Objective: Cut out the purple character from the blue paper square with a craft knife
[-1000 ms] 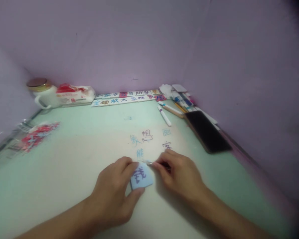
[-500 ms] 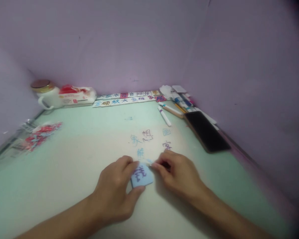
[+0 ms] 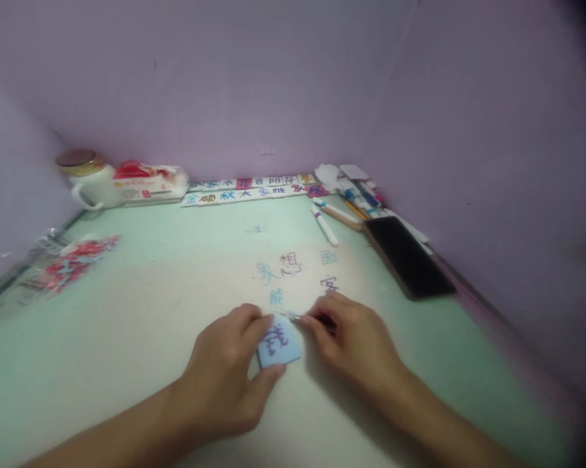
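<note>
One thin tool (image 3: 294, 318), pinched in fingers (image 3: 319, 333) of the right hand (image 3: 356, 338), is pointing left at the far-right corner of a blue card (image 3: 281, 344) the left hand (image 3: 225, 364) is grasping.

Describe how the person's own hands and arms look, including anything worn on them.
The left hand and right hand are both bare, with no gloves and no rings to be seen. The left forearm and right forearm narrow toward the wrists; neither shows a sleeve, watch or bracelet. Fine marks are too blurred to tell.
</note>
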The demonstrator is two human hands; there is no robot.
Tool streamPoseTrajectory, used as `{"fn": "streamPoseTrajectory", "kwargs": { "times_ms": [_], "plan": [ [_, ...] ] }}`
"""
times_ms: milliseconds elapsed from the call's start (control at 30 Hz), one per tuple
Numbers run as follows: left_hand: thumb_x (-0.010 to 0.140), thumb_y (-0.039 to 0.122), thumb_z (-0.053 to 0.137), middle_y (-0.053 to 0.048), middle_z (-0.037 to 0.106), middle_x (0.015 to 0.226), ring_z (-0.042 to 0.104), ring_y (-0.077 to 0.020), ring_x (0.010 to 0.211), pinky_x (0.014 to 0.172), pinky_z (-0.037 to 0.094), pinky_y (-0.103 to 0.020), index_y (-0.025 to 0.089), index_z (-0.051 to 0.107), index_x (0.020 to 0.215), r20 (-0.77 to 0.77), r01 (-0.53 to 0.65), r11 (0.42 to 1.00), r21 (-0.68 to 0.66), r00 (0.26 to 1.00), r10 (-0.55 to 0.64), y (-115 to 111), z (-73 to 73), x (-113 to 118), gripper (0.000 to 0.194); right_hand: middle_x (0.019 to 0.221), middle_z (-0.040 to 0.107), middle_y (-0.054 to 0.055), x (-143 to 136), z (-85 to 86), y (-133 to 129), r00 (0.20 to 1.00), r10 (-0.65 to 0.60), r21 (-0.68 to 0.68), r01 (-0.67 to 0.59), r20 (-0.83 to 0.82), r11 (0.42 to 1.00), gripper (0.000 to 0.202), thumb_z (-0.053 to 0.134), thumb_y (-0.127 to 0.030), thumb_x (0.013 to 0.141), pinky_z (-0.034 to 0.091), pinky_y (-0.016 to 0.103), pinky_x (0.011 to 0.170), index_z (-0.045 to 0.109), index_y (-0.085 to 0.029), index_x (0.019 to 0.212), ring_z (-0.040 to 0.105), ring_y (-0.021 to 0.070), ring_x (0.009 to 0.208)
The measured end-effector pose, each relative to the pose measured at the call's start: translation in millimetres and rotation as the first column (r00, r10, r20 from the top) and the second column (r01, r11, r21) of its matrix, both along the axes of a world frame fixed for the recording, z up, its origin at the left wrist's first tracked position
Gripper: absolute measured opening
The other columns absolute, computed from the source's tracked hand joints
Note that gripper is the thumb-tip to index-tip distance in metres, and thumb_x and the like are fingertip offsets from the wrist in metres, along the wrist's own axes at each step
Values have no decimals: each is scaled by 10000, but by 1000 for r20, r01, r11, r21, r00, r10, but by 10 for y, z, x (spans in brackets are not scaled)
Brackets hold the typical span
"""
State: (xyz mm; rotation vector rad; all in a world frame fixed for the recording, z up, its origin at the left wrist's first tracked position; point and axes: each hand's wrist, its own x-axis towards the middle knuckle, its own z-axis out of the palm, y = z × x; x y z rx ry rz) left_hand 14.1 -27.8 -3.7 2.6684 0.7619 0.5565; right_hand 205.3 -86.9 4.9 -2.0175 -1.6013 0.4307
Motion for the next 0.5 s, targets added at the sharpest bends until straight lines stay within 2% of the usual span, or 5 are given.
{"fn": "streamPoseTrajectory", "kwargs": {
  "times_ms": [500],
  "plan": [
    [793,305,518,-112,542,985,568,-234,795,644,510,-386,158,523,1123,-7,0,1000,-1,1000,0,1,26,15,361,691,633,4,-12,26,8,1000,-11,-16,11,25,1000,134,580,-228,792,345,266,538,619,-199,667,541,143,585]
  ]
}}
